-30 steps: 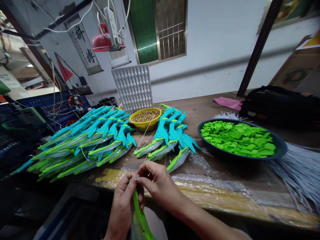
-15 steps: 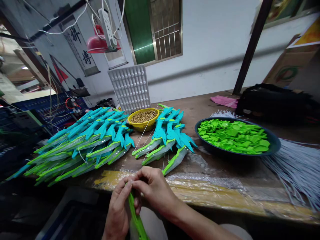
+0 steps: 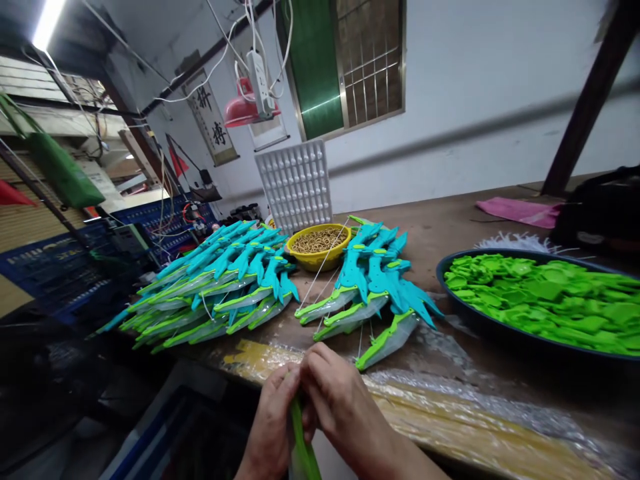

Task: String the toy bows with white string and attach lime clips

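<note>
My left hand [image 3: 273,423] grips a green plastic toy sword [image 3: 303,450] held upright just below the table's front edge. My right hand [image 3: 340,407] pinches at the sword's top end, fingertips touching those of the left; what they pinch is hidden. On the table beyond lie a small pile of teal-and-green toy swords [image 3: 373,287] and a bigger fan-shaped pile [image 3: 220,283] to the left. A yellow bowl of small metal rings [image 3: 318,245] stands behind them.
A dark round tray of green plastic pieces [image 3: 540,303] sits at right on the wooden table [image 3: 450,230]. A white moulded tray [image 3: 298,183] leans on the back wall. Crinkled plastic film [image 3: 450,393] covers the front edge. Blue crates [image 3: 55,273] stand at left.
The view has swung left, shifting everything rightward in frame. Both hands stay together on the green sword, now lower in view.
</note>
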`<state>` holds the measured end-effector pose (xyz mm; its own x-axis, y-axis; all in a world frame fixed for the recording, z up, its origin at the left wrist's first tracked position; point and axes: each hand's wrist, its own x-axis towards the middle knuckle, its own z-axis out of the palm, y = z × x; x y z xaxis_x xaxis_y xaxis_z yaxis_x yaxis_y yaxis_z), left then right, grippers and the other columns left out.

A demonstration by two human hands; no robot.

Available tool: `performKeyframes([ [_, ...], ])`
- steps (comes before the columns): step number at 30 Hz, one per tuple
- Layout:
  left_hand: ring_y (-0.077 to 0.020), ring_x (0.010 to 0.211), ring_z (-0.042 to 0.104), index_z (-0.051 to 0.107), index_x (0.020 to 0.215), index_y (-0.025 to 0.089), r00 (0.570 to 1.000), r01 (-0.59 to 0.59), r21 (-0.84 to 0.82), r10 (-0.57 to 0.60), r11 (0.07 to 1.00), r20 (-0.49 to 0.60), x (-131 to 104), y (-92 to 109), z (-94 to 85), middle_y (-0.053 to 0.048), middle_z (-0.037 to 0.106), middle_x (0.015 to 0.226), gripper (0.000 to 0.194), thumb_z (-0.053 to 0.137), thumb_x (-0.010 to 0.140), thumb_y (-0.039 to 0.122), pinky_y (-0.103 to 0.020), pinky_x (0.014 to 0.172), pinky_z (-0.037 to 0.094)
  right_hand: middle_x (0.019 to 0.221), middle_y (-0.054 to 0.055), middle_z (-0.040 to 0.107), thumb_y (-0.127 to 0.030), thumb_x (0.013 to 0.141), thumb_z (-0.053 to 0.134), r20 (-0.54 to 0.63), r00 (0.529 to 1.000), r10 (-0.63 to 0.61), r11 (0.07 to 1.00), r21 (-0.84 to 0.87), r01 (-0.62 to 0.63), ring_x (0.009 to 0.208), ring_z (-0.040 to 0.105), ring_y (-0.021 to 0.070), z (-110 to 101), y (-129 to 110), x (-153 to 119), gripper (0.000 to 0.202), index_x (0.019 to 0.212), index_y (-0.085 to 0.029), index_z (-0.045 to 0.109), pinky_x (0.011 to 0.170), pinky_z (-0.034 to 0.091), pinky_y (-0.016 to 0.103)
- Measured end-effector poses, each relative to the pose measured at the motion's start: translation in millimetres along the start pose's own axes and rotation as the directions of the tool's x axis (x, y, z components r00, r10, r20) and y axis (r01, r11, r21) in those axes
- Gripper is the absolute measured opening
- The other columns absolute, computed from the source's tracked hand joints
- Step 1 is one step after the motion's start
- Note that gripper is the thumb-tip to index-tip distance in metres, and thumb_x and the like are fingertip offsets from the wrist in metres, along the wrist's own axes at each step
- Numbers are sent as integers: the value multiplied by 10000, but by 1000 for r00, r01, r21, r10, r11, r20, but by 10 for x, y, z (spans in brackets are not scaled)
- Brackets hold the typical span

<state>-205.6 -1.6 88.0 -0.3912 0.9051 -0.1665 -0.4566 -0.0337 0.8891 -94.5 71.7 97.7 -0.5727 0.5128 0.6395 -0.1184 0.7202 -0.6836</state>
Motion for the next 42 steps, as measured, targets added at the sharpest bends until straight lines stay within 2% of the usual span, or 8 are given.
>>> performKeyframes([
  [4,-77,393,403,592,753,169,1000,8,12,-8,1000,9,13,-19,-23,42,490,480,433,847,733,519,-176,377,340,787,18,525,-98,991,411,8,994,106,988,114,-106,614,550,148,-7,-4,-11,234,781,-190,459,560,414,227],
  [8,-79,376,420,620,843,164,999,-49,74,47,996,22,24,-43,-53,45,509,461,399,816,776,504,-163,372,346,621,-42,546,-144,968,473,161,919,359,803,449,-392,460,560,137,-35,-22,37,152,828,-196,505,432,398,193],
  [12,-76,386,442,629,869,163,996,-76,124,70,989,53,28,-57,-105,50,517,482,337,777,832,464,-153,383,365,638,-60,561,24,818,577,68,892,446,788,443,-428,581,554,109,-54,10,85,202,773,-171,546,535,385,166],
  [15,-81,402,439,636,886,166,996,-73,125,67,990,51,19,-60,-128,52,509,497,327,779,830,454,-158,385,380,706,-41,594,52,819,621,2,916,401,858,349,-376,648,566,106,-41,40,65,216,749,-153,613,609,397,172],
  [20,-85,403,439,666,829,154,996,-94,106,93,990,14,-23,-64,-104,43,504,502,340,793,806,468,-167,375,385,836,3,577,24,903,596,-46,988,147,985,96,-142,729,573,127,24,69,-22,204,806,-154,622,674,413,202],
  [27,-80,404,439,638,711,154,997,-68,81,70,994,-20,-10,-44,-27,44,509,492,389,857,727,476,-161,377,376,812,43,522,-74,984,476,-38,998,-39,946,-323,25,718,517,190,78,97,-68,219,787,-162,517,629,377,276],
  [35,-84,393,407,645,727,150,1000,-19,117,16,993,22,-14,-37,-57,40,485,479,381,794,789,495,-178,378,359,789,-1,533,-62,991,486,-51,953,298,953,74,-294,674,540,141,18,54,-31,218,804,-170,516,648,408,232],
  [42,-95,414,438,671,732,156,995,-53,159,65,986,-77,-11,-28,-48,33,528,508,422,863,688,530,-187,378,362,899,5,588,44,822,712,62,985,164,986,-12,-164,811,592,147,-47,52,6,214,881,-148,637,736,433,222],
])
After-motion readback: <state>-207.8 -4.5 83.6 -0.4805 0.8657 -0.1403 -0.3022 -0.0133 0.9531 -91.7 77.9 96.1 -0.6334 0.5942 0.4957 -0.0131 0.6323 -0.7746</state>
